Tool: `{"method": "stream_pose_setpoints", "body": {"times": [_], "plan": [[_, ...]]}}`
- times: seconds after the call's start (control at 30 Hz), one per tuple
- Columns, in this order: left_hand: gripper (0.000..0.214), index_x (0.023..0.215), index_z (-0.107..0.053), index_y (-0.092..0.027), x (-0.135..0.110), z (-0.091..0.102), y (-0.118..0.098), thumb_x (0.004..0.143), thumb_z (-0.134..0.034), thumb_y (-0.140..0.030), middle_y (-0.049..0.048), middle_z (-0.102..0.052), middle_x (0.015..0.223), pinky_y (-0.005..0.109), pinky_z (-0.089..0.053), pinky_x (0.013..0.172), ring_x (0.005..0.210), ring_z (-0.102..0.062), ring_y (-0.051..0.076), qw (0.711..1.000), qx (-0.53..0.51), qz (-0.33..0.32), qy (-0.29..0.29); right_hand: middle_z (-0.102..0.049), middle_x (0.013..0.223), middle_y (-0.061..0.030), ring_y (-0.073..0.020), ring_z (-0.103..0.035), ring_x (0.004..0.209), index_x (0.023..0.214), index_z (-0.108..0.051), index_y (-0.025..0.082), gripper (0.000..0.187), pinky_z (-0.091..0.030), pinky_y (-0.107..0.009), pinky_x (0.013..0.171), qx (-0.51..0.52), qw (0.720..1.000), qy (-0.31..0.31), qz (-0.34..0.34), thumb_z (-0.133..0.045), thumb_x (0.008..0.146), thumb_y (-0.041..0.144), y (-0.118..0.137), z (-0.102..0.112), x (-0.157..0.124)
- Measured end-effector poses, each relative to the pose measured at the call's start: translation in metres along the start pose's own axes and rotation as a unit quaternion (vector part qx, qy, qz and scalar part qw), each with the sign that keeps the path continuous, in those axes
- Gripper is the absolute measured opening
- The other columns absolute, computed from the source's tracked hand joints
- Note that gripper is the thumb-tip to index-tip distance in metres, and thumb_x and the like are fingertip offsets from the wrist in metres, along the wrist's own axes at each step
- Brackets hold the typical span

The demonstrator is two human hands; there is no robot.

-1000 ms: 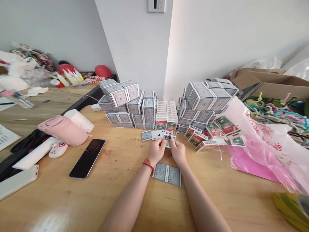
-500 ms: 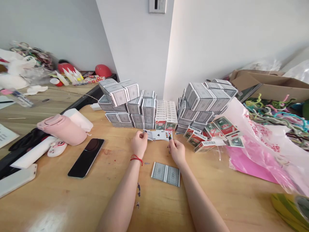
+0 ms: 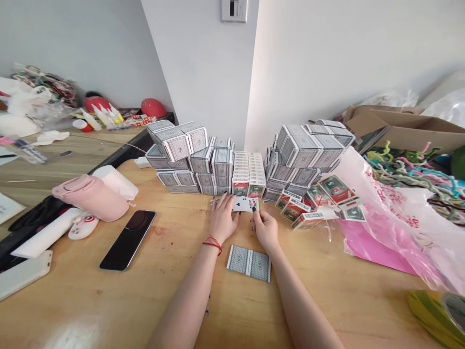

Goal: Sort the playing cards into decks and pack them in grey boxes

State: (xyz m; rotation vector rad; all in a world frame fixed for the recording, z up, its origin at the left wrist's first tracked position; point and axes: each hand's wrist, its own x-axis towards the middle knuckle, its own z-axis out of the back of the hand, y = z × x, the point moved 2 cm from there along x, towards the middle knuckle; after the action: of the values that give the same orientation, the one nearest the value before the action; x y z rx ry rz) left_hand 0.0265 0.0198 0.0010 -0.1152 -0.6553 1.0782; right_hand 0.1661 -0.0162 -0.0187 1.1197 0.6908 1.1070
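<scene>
My left hand (image 3: 223, 222), with a red string bracelet, lies palm down with fingers stretched over the left part of a row of face-up playing cards (image 3: 241, 204). A club card and a red face card show; the part under the hand is hidden. At the row's right end my right hand (image 3: 266, 230) is closed, thumb and finger pinching the edge of the face card. Nearer to me, two patterned card backs (image 3: 249, 262) lie side by side between my forearms. Just behind the row stand two columns of card boxes (image 3: 248, 177).
Tall piles of card blocks stand left (image 3: 181, 155) and right (image 3: 305, 155). Loose red and green card boxes (image 3: 296, 206) lean near pink plastic wrapping (image 3: 385, 247). A phone (image 3: 128, 240), a pink bottle (image 3: 92, 196) and a computer mouse (image 3: 83, 226) lie left; yellow tape (image 3: 428, 312) sits front right.
My left hand has gone from pinching the card at the row's left end to lying flat over the cards, slightly to the right. My right hand keeps its place at the right end.
</scene>
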Motion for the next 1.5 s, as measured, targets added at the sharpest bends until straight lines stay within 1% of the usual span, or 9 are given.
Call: {"method": "stream_pose_setpoints", "body": {"times": [0.13, 0.23, 0.37, 0.5, 0.73, 0.87, 1.03, 1.3, 1.5], "plan": [[0.038, 0.117, -0.044, -0.023, -0.002, -0.007, 0.003, 0.079, -0.047, -0.019, 0.0077, -0.057, 0.113, 0.047, -0.019, 0.102, 0.118, -0.04, 0.023, 0.999, 0.014, 0.009, 0.03, -0.058, 0.064, -0.002, -0.0142, -0.05, 0.057, 0.074, -0.055, 0.018, 0.023, -0.04, -0.024, 0.057, -0.055, 0.994, -0.069, 0.058, -0.043, 0.078, 0.036, -0.006, 0.003, 0.005], [0.033, 0.113, -0.048, -0.023, -0.001, -0.008, 0.006, 0.08, -0.047, -0.02, 0.007, -0.058, 0.111, 0.045, -0.022, 0.101, 0.115, -0.044, 0.021, 0.999, 0.01, 0.005, 0.033, -0.059, 0.081, -0.0057, -0.0188, -0.051, 0.075, 0.087, -0.057, 0.018, 0.019, -0.041, -0.032, 0.071, -0.131, 0.979, -0.112, 0.111, -0.046, 0.074, 0.028, -0.011, 0.005, 0.009], [0.027, 0.108, -0.052, -0.024, 0.0, -0.007, 0.008, 0.083, -0.044, -0.021, 0.0054, -0.061, 0.108, 0.044, -0.024, 0.101, 0.112, -0.046, 0.02, 1.0, 0.004, 0.003, 0.027, -0.058, 0.104, -0.0076, -0.023, -0.044, 0.099, 0.102, -0.055, 0.019, 0.032, -0.035, -0.04, 0.087, -0.181, 0.967, -0.1, 0.151, -0.047, 0.071, 0.02, -0.015, 0.005, 0.011], [0.022, 0.1, -0.059, -0.025, 0.001, -0.007, 0.008, 0.083, -0.043, -0.024, 0.0034, -0.063, 0.104, 0.044, -0.024, 0.1, 0.109, -0.048, 0.019, 1.0, -0.007, -0.004, 0.024, -0.058, 0.106, -0.0087, -0.0237, -0.042, 0.107, 0.113, -0.051, 0.019, 0.041, -0.037, -0.04, 0.089, -0.155, 0.978, -0.065, 0.122, -0.046, 0.071, 0.02, -0.018, 0.004, 0.011], [0.02, 0.095, -0.063, -0.026, 0.001, -0.009, 0.01, 0.082, -0.048, -0.025, 0.0021, -0.064, 0.104, 0.043, -0.023, 0.101, 0.108, -0.049, 0.018, 0.999, -0.019, -0.012, 0.032, -0.059, 0.104, -0.0089, -0.0221, -0.049, 0.104, 0.108, -0.056, 0.019, 0.038, -0.038, -0.04, 0.091, -0.081, 0.989, -0.072, 0.096, -0.047, 0.072, 0.023, -0.017, 0.006, 0.012], [0.021, 0.094, -0.063, -0.026, 0.0, -0.01, 0.011, 0.082, -0.047, -0.027, 0.002, -0.064, 0.104, 0.043, -0.023, 0.101, 0.107, -0.05, 0.018, 0.999, -0.022, -0.016, 0.029, -0.061, 0.104, -0.0097, -0.0218, -0.054, 0.099, 0.104, -0.059, 0.017, 0.035, -0.041, -0.04, 0.09, 0.045, 0.994, -0.073, 0.063, -0.049, 0.072, 0.025, -0.019, 0.005, 0.014], [0.022, 0.096, -0.062, -0.026, 0.0, -0.009, 0.01, 0.084, -0.044, -0.026, 0.0017, -0.064, 0.104, 0.045, -0.021, 0.101, 0.107, -0.05, 0.019, 0.999, -0.018, -0.021, 0.03, -0.062, 0.105, -0.0115, -0.0215, -0.059, 0.095, 0.1, -0.058, 0.014, 0.033, -0.045, -0.039, 0.087, 0.202, 0.977, -0.065, 0.005, -0.055, 0.07, 0.028, -0.021, 0.001, 0.017], [0.023, 0.096, -0.061, -0.025, 0.0, -0.003, -0.001, 0.084, -0.041, -0.02, 0.0032, -0.066, 0.097, 0.048, -0.014, 0.104, 0.106, -0.052, 0.018, 0.997, -0.008, -0.066, 0.034, -0.064, 0.092, -0.0097, -0.0224, -0.063, 0.084, 0.102, -0.05, 0.015, 0.042, -0.054, -0.038, 0.073, 0.305, 0.947, -0.061, -0.082, -0.063, 0.063, 0.027, -0.022, -0.002, 0.017], [0.026, 0.1, -0.058, -0.022, 0.001, -0.003, -0.002, 0.083, -0.04, -0.015, 0.0046, -0.066, 0.097, 0.044, -0.019, 0.104, 0.098, -0.056, 0.016, 0.998, -0.003, -0.069, -0.003, -0.065, 0.082, -0.0054, -0.0214, -0.063, 0.077, 0.102, -0.051, 0.016, 0.046, -0.056, -0.034, 0.063, 0.299, 0.946, -0.066, -0.103, -0.067, 0.059, 0.026, -0.026, -0.003, 0.019]]}}
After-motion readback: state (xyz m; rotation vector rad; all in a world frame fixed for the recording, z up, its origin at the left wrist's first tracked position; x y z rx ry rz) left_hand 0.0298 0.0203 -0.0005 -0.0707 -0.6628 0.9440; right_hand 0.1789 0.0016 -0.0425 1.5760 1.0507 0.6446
